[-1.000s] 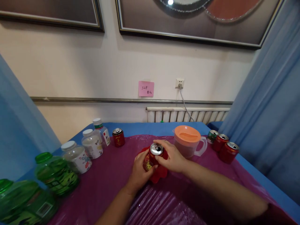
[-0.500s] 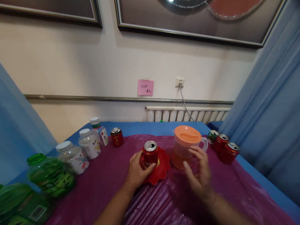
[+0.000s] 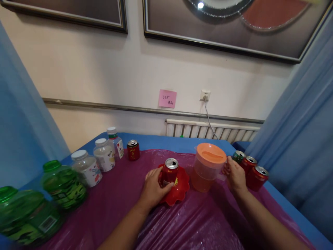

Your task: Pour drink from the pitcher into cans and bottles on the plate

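My left hand (image 3: 154,185) is wrapped round a red can (image 3: 170,171), which stands upright on a red scalloped plate (image 3: 182,189). The can's top is open. Right of the plate is a clear pitcher (image 3: 204,175) with an orange lid (image 3: 211,153) and orange liquid inside. My right hand (image 3: 235,173) is closed round the pitcher's handle, which it mostly hides. The pitcher looks upright.
Two green jugs (image 3: 63,187), clear bottles with white caps (image 3: 105,156) and another red can (image 3: 133,152) line the left side. A green can (image 3: 238,157) and two red cans (image 3: 257,178) stand at the right. Purple plastic sheeting (image 3: 111,201) covers the table.
My right hand has moved right from in front of the pitcher and closed on its handle. My left hand still holds the can. The view has shifted slightly.
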A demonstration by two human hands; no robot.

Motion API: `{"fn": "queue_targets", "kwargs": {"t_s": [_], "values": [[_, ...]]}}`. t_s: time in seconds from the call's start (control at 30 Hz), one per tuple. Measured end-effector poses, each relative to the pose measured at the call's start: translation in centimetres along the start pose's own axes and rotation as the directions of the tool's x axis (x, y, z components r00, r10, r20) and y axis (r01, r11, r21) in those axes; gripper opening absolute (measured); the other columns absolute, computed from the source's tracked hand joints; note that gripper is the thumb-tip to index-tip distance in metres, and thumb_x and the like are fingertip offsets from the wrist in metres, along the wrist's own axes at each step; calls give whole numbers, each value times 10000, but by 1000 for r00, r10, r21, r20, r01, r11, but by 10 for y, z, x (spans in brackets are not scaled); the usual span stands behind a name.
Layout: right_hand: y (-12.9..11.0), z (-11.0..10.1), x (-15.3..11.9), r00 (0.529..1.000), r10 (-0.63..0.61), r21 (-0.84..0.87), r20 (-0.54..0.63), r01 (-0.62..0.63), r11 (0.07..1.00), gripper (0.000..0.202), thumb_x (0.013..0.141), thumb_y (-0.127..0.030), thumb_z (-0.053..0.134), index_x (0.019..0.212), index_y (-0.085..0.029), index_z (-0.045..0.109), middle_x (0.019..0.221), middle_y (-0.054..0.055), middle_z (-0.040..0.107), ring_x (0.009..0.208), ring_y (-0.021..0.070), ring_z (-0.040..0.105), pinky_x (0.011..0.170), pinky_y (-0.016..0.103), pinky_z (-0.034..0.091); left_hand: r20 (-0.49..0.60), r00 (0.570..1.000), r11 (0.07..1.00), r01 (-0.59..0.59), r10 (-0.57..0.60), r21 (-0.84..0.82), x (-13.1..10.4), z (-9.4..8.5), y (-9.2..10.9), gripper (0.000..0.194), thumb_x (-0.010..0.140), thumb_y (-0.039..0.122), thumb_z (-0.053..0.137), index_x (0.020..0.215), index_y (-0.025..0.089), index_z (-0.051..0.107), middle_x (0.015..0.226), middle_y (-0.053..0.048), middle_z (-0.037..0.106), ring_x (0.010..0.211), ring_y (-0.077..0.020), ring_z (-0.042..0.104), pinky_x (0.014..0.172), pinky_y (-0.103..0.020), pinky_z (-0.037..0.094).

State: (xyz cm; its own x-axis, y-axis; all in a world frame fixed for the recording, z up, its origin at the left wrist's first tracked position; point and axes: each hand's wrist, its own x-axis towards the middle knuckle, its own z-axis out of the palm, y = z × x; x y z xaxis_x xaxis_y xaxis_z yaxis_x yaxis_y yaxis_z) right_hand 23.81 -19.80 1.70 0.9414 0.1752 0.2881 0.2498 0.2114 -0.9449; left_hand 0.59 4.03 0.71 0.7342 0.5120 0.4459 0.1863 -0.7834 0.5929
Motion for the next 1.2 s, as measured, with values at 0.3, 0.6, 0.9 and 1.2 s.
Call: {"fn": "queue_targets", "kwargs": {"t_s": [0.3, 0.6, 0.9, 1.2], "values": [[-37, 0, 14, 997, 0, -105, 71, 8, 994, 572, 697, -665, 765, 564, -229, 419, 480, -91, 343, 441, 79, 298, 419, 232, 254, -4, 1000, 998, 22, -22, 64, -1, 0, -2, 493, 679, 426, 775, 1121, 235, 671, 1155, -89, 711, 1126, -333, 608, 1002, -498, 421], [-88, -2, 13, 966, -82, -393, 243, 176, 903, 550, 734, -659, 737, 550, -213, 472, 495, -58, 406, 472, 88, 334, 414, 223, 256, 37, 999, 1000, 1, -2, 29, -3, -4, 6, 474, 668, 420, 789, 1100, 262, 678, 1146, -75, 716, 1126, -335, 595, 1006, -494, 402], [-110, 10, 19, 939, -31, -439, 344, 190, 878, 520, 684, -666, 764, 563, -221, 524, 486, -46, 427, 441, 111, 399, 395, 236, 304, 65, 998, 1000, -5, 4, 15, -7, -3, 8, 546, 635, 387, 820, 1151, 266, 685, 1178, -86, 703, 1144, -347, 583, 1019, -503, 396], [-121, 23, 16, 917, -44, -498, 396, 255, 829, 553, 666, -701, 748, 543, -225, 495, 511, -53, 360, 476, 107, 345, 407, 233, 310, 105, 994, 1000, 23, -24, 13, -11, -1, 12, 613, 624, 348, 822, 1208, 250, 664, 1226, -96, 681, 1188, -345, 546, 1045, -495, 371]]}}
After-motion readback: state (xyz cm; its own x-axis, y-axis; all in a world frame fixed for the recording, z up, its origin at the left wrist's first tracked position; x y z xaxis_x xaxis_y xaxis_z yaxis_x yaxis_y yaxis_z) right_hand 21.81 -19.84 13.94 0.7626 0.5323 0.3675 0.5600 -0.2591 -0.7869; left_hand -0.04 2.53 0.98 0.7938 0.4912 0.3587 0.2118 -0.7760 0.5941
